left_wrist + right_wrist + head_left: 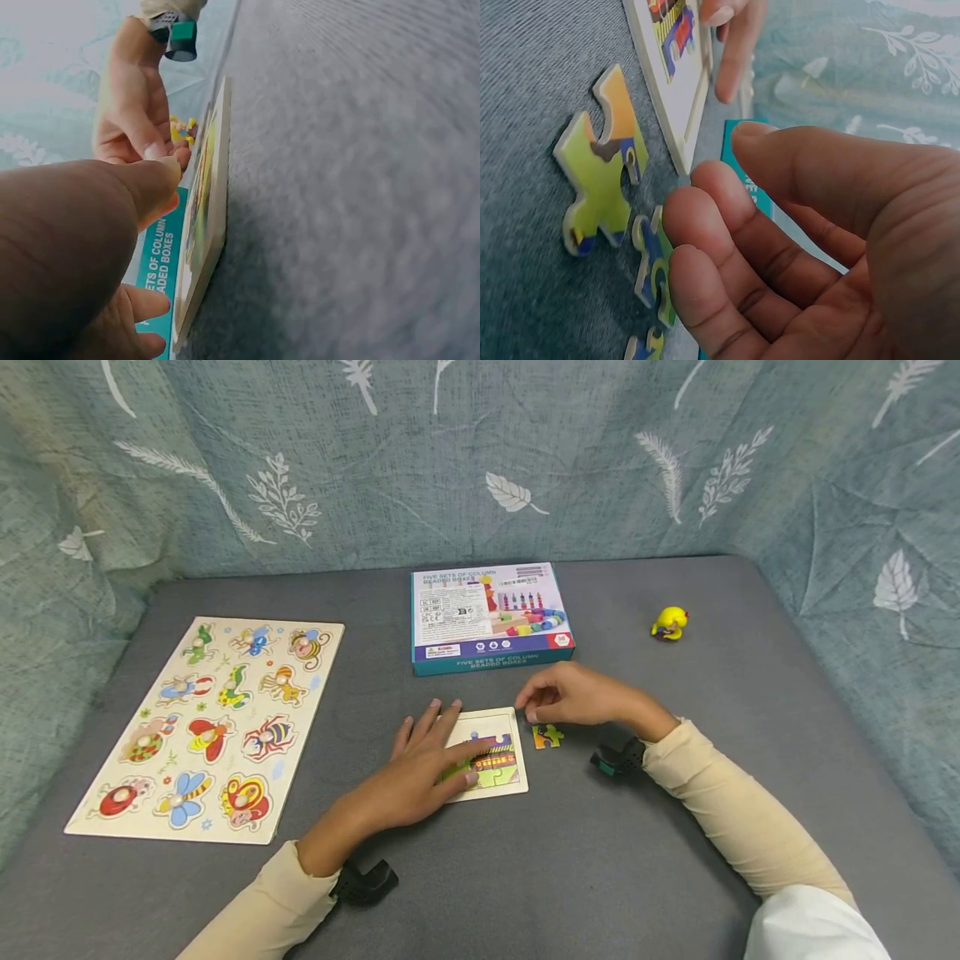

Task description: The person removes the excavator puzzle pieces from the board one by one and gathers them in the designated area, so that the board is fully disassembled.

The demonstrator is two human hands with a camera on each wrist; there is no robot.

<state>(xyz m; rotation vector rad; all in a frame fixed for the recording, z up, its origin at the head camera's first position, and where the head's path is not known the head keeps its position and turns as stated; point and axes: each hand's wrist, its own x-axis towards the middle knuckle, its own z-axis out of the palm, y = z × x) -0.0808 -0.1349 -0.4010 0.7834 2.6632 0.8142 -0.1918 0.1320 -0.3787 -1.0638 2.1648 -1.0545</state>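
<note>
A small wooden jigsaw tray (521, 758) lies in the middle of the table, with colourful pieces (498, 768) fitted in its lower part. My left hand (408, 781) spreads its fingers over the left side of this tray and hides part of the picture. Just right of the tray's top corner is my right hand (573, 693), its fingers loosely bent with nothing between them. The right wrist view shows a gap between thumb and fingertips. Beside those fingertips lie a green-and-orange jigsaw piece (592, 169) and a blue-and-green piece (656, 262), with part of another piece (646, 346) below.
Behind the tray sits a flat teal box (491, 618) of beads. On the left lies a large wooden insect peg board (206, 731). A small yellow toy (670, 622) stands at the back right. A leaf-patterned curtain (465, 460) hangs behind the grey table (585, 877).
</note>
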